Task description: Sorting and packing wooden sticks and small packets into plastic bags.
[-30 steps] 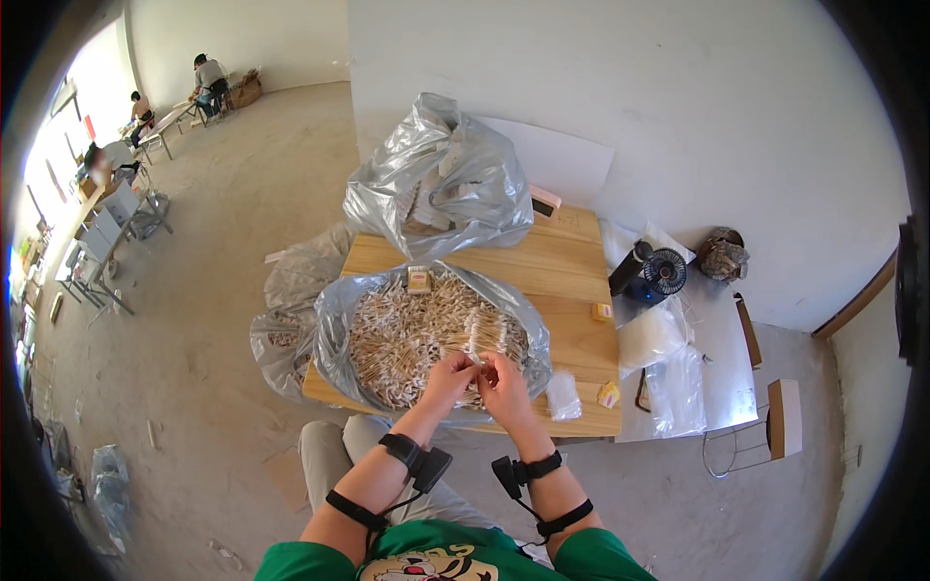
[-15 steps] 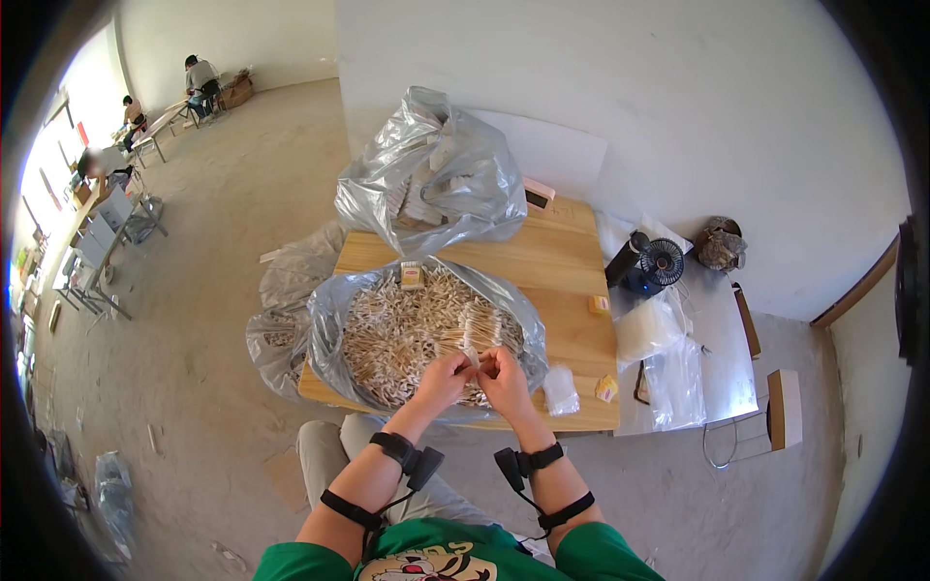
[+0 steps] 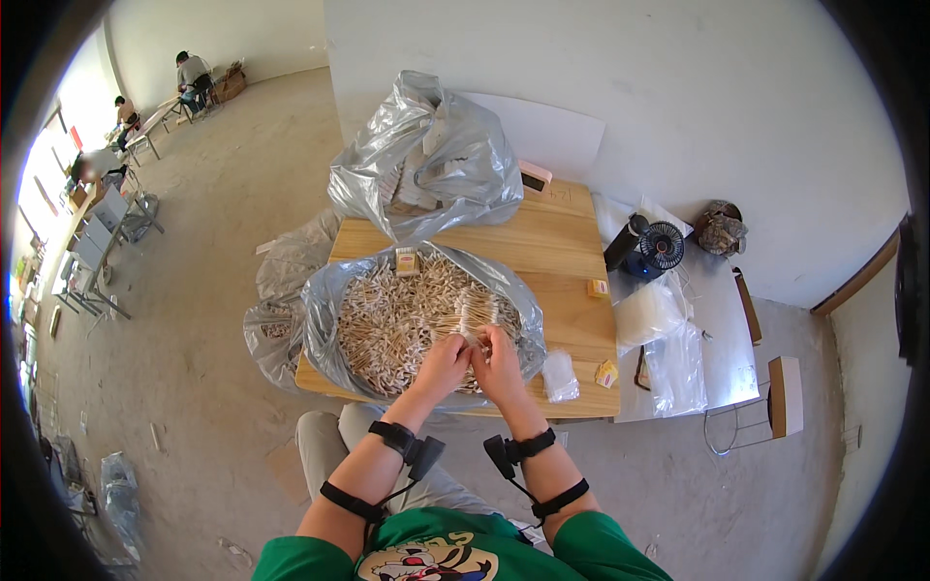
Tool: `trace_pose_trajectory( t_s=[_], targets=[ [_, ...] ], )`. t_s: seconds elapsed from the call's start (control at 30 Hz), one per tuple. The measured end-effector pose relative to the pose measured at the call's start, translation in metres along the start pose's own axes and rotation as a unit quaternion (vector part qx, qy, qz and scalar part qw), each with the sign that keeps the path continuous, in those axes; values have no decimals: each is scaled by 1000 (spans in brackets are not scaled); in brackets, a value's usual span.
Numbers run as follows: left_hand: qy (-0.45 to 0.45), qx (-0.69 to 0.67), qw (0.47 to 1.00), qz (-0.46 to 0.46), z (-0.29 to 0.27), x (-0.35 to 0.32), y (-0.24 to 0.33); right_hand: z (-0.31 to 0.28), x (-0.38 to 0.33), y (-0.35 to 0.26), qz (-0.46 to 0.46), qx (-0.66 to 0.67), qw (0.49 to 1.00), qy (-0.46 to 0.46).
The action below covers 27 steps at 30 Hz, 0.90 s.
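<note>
**Current Status**

Swabs fill the open bag on the worktop; a box rests on them. Left hand and right hand sit together over the near side; grip closure and contents cannot be determined. Some swabs appear aligned; most are loose.

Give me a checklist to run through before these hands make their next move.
1. Gray plastic bag open: ok, its mouth is spread wide.
2. Cotton swabs within reach: ok, they lie right under the hands.
3. Left grip and right grip together: ok, the fingertips meet over the swabs.
4. Item between the fingertips identified: cannot tell, too small and partly hidden.
5. Swabs all lined up: not ok, most lie jumbled.
6. Clear plastic packet nearby: ok, on the wooden table, right of the bag.
</note>
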<state>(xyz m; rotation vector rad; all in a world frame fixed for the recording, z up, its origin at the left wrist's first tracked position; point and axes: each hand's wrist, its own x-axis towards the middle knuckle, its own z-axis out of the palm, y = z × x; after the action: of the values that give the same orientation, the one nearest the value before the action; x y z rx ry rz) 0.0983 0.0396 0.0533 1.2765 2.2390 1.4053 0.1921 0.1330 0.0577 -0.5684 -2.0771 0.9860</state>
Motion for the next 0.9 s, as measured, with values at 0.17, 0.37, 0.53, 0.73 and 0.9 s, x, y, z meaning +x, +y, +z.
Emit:
trace_pose_trajectory(
  t_s=[0.17,0.37,0.53,0.73,0.9],
  targets=[
    [-29,14,997,68,-6,-4,2,-7,3,8,-29,-45,998,-26],
    [145,36,987,58,-4,-1,-13,4,2,24,240,163,956,46],
    [34,-385,887,-252,-16,10,-29,13,0,42,279,333,900,31],
    [68,-60,992,-93,-26,15,-18,14,13,47,158,228,961,-13],
    [72,2,996,-46,-30,19,-15,16,32,11,100,142,976,-129]
  ],
)
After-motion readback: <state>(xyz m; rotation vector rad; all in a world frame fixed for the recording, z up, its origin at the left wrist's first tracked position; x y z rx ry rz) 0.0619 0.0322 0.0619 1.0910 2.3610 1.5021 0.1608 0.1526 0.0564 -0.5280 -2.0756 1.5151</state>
